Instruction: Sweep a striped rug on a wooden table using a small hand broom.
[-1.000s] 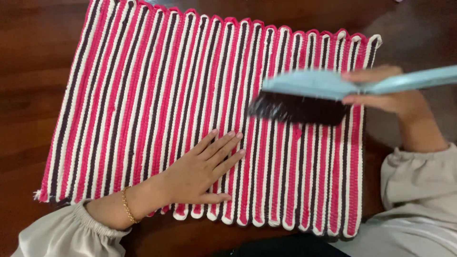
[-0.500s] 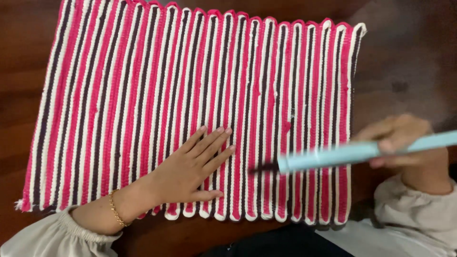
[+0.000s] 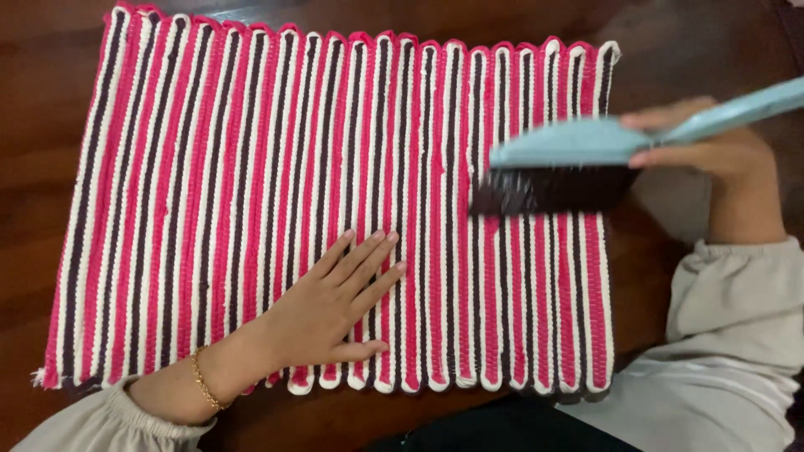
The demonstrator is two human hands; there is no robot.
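The brush (image 3: 578,163), with a pale blue back and dark bristles, sits bristles-down on the right part of the striped mat (image 3: 251,167); it looks light and stiff, best gripped at its handle. The right hand (image 3: 712,138) is closed around that handle. The left hand (image 3: 331,305) lies open and flat, pressing the soft, floppy mat onto the wooden table (image 3: 33,50).

Looks like a home, prob. a living area: dark polished wood floor (image 3: 50,167) w/ a striped woven mat (image 3: 251,184) and a household brush (image 3: 569,163).
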